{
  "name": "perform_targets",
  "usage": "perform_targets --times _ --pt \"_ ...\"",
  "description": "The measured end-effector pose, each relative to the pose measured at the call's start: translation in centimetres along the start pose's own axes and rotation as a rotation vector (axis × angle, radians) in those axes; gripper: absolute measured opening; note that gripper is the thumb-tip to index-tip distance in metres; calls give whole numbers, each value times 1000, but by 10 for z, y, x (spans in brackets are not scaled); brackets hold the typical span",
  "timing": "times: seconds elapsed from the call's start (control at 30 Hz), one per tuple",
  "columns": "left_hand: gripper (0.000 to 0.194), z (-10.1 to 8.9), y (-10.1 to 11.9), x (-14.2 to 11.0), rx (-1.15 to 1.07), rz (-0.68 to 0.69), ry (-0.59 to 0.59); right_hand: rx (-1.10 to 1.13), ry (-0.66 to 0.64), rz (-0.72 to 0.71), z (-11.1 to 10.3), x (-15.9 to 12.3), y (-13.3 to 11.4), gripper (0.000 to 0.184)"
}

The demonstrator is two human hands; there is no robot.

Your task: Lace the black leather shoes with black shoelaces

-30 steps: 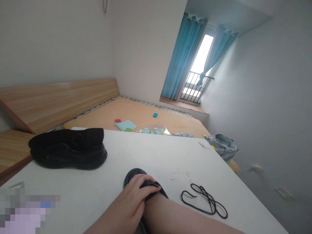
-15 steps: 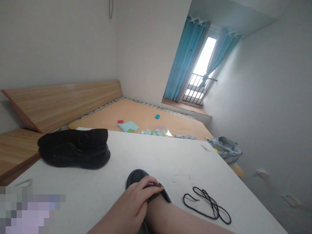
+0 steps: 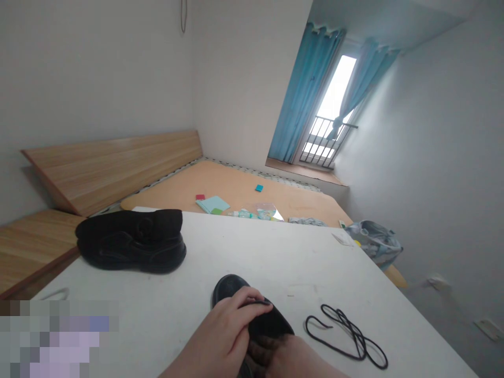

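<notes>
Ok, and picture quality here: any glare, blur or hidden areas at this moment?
Head view: the tall barred window is blown out to white; head view: the bare right hand is blurred, the bare left hand sharper; head view: the black leather-like shoe at left is so dark its top shows little detail; head view: a pixelated grey-and-lilac patch hides the lower-left corner.

Black shoe (image 3: 227, 287), single, partly hidden.
Smooth, faintly glossy, rounded end pointing away and slightly left; dark material across the middle; situated at the near part of a white tabletop (image 3: 252, 247).
</notes>
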State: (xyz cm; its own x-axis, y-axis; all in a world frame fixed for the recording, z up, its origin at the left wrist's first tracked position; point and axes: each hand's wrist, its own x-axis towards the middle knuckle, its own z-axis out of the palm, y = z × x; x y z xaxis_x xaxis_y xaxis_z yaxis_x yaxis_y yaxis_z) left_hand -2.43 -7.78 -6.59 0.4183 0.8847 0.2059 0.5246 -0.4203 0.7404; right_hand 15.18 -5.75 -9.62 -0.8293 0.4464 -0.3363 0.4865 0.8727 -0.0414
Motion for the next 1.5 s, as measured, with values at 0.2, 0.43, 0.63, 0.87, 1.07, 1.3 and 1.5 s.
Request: perform_targets --times 0.2,0.43,0.63,0.87,1.07,1.3,1.5 --pt "64 1 -2 -1 14 -5 5 96 -227 74 17 -18 12 44" --pt "62 3 -6 -2 3 0 3 103 -236 157 28 -11 11 42" --pt "62 2 -5 -1 1 3 1 82 -170 123 34 -26 17 39" --pt "61 2 -4 -1 -7 -10 0 -27 -252 -35 46 -44 28 35" --pt "59 3 -4 -1 -2 -8 9 -136 -216 -158 34 -47 27 26" --pt "58 3 -4 -2 -1 -2 23 103 -100 35 46 -39 20 28" --pt "59 3 -4 -2 -1 3 19 194 -52 89 57 -36 19 19"
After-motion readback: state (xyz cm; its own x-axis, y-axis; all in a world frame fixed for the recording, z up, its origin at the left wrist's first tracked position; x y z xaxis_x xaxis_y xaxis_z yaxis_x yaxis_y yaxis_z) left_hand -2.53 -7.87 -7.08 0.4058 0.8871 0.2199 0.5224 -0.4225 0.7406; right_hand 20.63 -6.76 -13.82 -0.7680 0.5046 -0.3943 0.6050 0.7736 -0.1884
